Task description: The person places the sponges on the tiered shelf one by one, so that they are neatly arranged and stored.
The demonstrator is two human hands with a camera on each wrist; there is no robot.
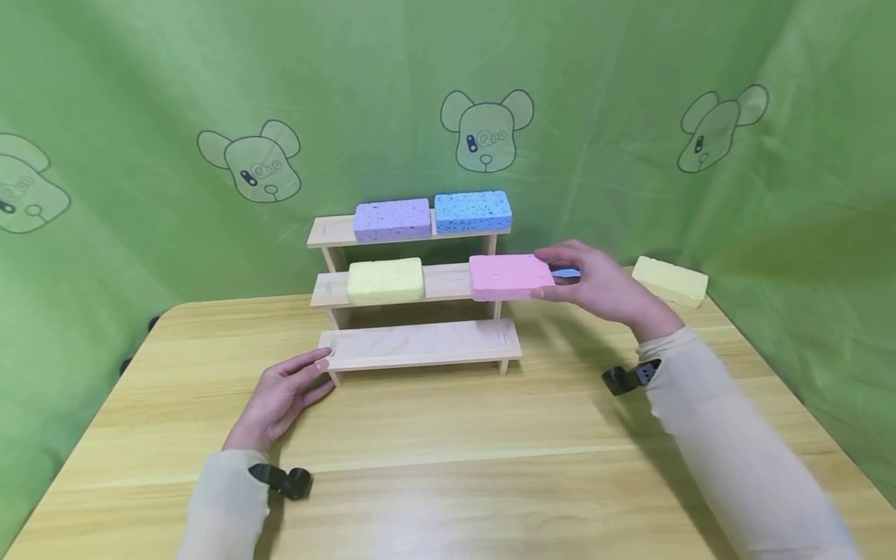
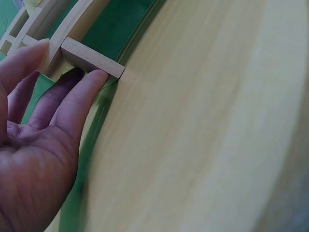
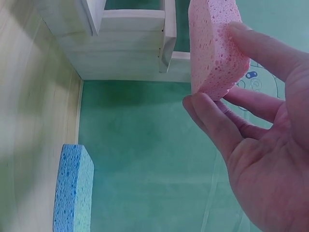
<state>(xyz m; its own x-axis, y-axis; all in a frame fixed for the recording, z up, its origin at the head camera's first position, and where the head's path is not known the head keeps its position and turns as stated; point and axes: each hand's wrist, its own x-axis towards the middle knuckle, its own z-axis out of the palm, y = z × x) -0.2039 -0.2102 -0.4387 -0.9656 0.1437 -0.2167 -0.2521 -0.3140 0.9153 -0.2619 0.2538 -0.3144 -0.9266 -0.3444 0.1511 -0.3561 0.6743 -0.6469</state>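
Observation:
A pink sponge (image 1: pixel 509 277) is pinched between the thumb and fingers of my right hand (image 1: pixel 595 281). It overlaps the right end of the middle tier of a three-tier wooden rack (image 1: pixel 420 342) in the head view; in the right wrist view the sponge (image 3: pixel 217 53) is held by one end. My left hand (image 1: pixel 283 393) grips the left end of the lowest tier, thumb at the top and fingers by the leg (image 2: pixel 94 57). On the middle tier sits a yellow sponge (image 1: pixel 386 281). Purple (image 1: pixel 392 220) and blue (image 1: pixel 473 211) sponges lie side by side on the top tier.
Another yellow sponge (image 1: pixel 670 281) lies at the back right of the wooden table (image 1: pixel 448 451). A second blue sponge (image 3: pixel 72 188) rests on the table right of the rack, mostly hidden by my right hand in the head view. Green cloth (image 1: pixel 378 101) hangs behind.

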